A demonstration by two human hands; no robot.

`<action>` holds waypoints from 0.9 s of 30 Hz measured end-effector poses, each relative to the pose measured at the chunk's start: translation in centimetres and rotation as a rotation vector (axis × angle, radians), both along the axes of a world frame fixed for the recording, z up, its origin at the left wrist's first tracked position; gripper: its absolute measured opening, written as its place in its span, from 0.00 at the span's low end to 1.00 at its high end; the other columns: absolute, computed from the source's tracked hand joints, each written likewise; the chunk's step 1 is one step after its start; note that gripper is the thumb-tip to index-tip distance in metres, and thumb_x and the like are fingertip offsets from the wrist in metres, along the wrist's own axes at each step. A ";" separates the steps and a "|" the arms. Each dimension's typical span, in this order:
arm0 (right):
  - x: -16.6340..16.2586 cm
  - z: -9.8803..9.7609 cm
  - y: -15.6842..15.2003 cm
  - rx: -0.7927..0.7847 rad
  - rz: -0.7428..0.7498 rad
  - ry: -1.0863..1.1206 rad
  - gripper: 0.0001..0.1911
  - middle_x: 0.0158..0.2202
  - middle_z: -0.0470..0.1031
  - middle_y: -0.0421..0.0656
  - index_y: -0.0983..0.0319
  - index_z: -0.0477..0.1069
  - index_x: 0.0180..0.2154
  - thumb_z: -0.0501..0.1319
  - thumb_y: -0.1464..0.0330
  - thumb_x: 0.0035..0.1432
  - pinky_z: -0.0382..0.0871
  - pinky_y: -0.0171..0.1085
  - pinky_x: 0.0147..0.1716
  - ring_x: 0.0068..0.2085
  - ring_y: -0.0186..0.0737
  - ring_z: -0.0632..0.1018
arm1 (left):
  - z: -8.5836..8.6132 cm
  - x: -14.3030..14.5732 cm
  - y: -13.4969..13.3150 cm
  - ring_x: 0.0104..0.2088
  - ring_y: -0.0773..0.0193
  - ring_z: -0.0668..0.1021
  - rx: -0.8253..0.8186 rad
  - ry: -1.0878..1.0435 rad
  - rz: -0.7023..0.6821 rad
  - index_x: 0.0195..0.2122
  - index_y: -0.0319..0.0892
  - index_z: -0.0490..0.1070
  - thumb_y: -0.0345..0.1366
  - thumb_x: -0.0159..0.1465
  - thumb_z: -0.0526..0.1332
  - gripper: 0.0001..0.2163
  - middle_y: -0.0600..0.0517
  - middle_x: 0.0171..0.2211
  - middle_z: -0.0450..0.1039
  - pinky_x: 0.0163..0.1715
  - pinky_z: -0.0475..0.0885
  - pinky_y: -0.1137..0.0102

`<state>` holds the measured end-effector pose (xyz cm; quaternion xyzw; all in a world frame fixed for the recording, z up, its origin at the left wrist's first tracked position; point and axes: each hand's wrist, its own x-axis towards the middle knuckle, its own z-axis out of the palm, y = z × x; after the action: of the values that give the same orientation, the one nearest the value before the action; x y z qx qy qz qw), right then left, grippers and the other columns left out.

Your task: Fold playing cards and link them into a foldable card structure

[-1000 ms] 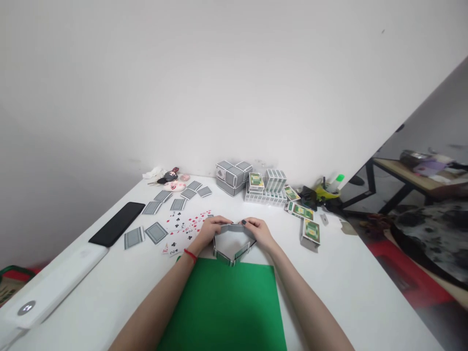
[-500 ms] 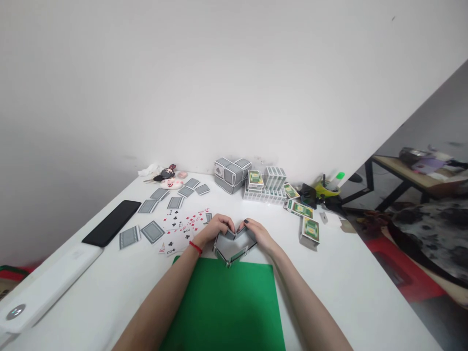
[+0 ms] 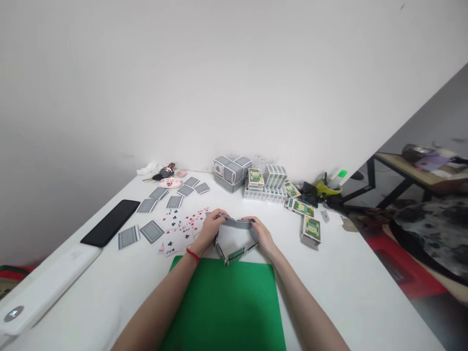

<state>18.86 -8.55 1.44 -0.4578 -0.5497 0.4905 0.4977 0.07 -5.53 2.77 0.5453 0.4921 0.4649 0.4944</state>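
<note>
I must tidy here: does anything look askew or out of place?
Grey-backed playing cards lie scattered at mixed angles, some face up, left of the held grey card ring; green card boxes lie tumbled at right.

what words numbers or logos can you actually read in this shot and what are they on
"2": corner index of the face-up clubs card near the green sheet.
Other face-up cards: indices too small to read.
Green card boxes: print too small to read.
White device: round mark, blurred.
Card ring gripped by left hand and right hand: back pattern only, no text.
</note>
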 end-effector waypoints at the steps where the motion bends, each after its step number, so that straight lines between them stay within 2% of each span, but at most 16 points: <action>1: 0.0 -0.1 0.1 0.008 -0.023 -0.027 0.15 0.40 0.74 0.43 0.59 0.71 0.36 0.54 0.58 0.54 0.58 0.43 0.50 0.45 0.44 0.71 | 0.0 -0.1 -0.1 0.30 0.63 0.73 -0.023 -0.003 -0.021 0.26 0.39 0.72 0.31 0.46 0.53 0.09 0.52 0.26 0.73 0.30 0.65 0.71; 4: -0.1 0.0 0.3 0.001 0.030 -0.049 0.15 0.35 0.75 0.43 0.60 0.71 0.33 0.54 0.57 0.54 0.62 0.41 0.46 0.40 0.43 0.73 | 0.1 -0.4 -0.8 0.32 0.61 0.74 -0.034 -0.029 -0.109 0.26 0.37 0.72 0.31 0.47 0.51 0.11 0.49 0.28 0.75 0.34 0.66 0.69; 7: -0.5 0.4 0.2 -0.010 0.093 -0.016 0.22 0.31 0.76 0.45 0.62 0.72 0.30 0.48 0.54 0.57 0.63 0.41 0.43 0.37 0.42 0.74 | 0.3 -0.2 -1.4 0.30 0.60 0.74 0.042 -0.043 -0.218 0.22 0.36 0.72 0.32 0.47 0.48 0.13 0.47 0.25 0.75 0.35 0.66 0.67; 9: -0.8 0.4 0.1 -0.044 0.129 0.054 0.25 0.31 0.76 0.45 0.63 0.73 0.31 0.45 0.53 0.58 0.65 0.41 0.41 0.35 0.42 0.75 | 0.4 0.0 -1.7 0.29 0.59 0.74 0.067 -0.075 -0.329 0.22 0.36 0.72 0.33 0.49 0.49 0.13 0.47 0.23 0.74 0.35 0.67 0.67; 12: -1.2 0.3 -0.1 -0.116 0.156 0.187 0.26 0.32 0.77 0.46 0.62 0.72 0.34 0.43 0.52 0.58 0.67 0.42 0.40 0.34 0.43 0.76 | 0.4 0.1 -1.8 0.31 0.58 0.75 0.009 -0.218 -0.447 0.26 0.36 0.71 0.35 0.52 0.49 0.13 0.47 0.25 0.74 0.36 0.67 0.65; 14: -1.2 0.1 -0.2 -0.125 0.110 0.236 0.24 0.33 0.77 0.45 0.60 0.70 0.34 0.44 0.52 0.57 0.67 0.42 0.39 0.35 0.43 0.76 | 0.2 0.0 -1.9 0.32 0.59 0.74 -0.019 -0.318 -0.441 0.28 0.37 0.69 0.34 0.51 0.50 0.10 0.47 0.27 0.73 0.36 0.67 0.65; 16: -1.2 -0.1 -0.3 -0.068 0.031 0.222 0.23 0.33 0.77 0.45 0.60 0.69 0.31 0.45 0.52 0.57 0.66 0.42 0.41 0.37 0.44 0.76 | 0.0 -0.2 -1.9 0.32 0.61 0.73 0.006 -0.338 -0.378 0.27 0.38 0.66 0.31 0.47 0.51 0.08 0.49 0.28 0.72 0.37 0.66 0.67; 19: -0.9 -0.1 -0.8 0.041 -0.072 0.098 0.22 0.34 0.77 0.45 0.61 0.71 0.29 0.46 0.54 0.58 0.64 0.41 0.45 0.39 0.43 0.75 | -0.5 -0.3 -2.0 0.31 0.63 0.70 0.078 -0.248 -0.276 0.24 0.39 0.65 0.28 0.43 0.52 0.07 0.51 0.27 0.70 0.35 0.64 0.69; 24: -0.5 0.1 -1.8 0.057 -0.087 -0.034 0.18 0.36 0.77 0.44 0.61 0.74 0.34 0.51 0.57 0.57 0.64 0.39 0.42 0.40 0.44 0.74 | -0.2 -1.4 -1.8 0.30 0.64 0.69 0.150 -0.131 -0.072 0.22 0.39 0.66 0.30 0.48 0.53 0.04 0.52 0.24 0.67 0.36 0.65 0.68; 25: -0.4 0.1 -1.9 0.055 -0.093 -0.045 0.17 0.37 0.77 0.44 0.61 0.74 0.34 0.52 0.57 0.56 0.64 0.39 0.43 0.41 0.44 0.74 | 0.1 -2.0 -1.8 0.32 0.62 0.70 0.152 -0.146 -0.084 0.24 0.39 0.68 0.32 0.50 0.53 0.06 0.51 0.26 0.68 0.37 0.66 0.67; 27: -0.3 0.1 -1.9 0.044 -0.113 -0.057 0.17 0.37 0.77 0.44 0.61 0.74 0.34 0.53 0.57 0.55 0.64 0.39 0.42 0.41 0.45 0.74 | 0.6 -3.5 -2.1 0.41 0.57 0.71 0.150 -0.217 -0.204 0.33 0.39 0.71 0.38 0.55 0.54 0.11 0.47 0.35 0.70 0.43 0.66 0.63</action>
<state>18.55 -10.48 1.52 -0.4909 -0.5476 0.4361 0.5186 -3.44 -7.60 3.34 0.5745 0.3417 0.5039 0.5470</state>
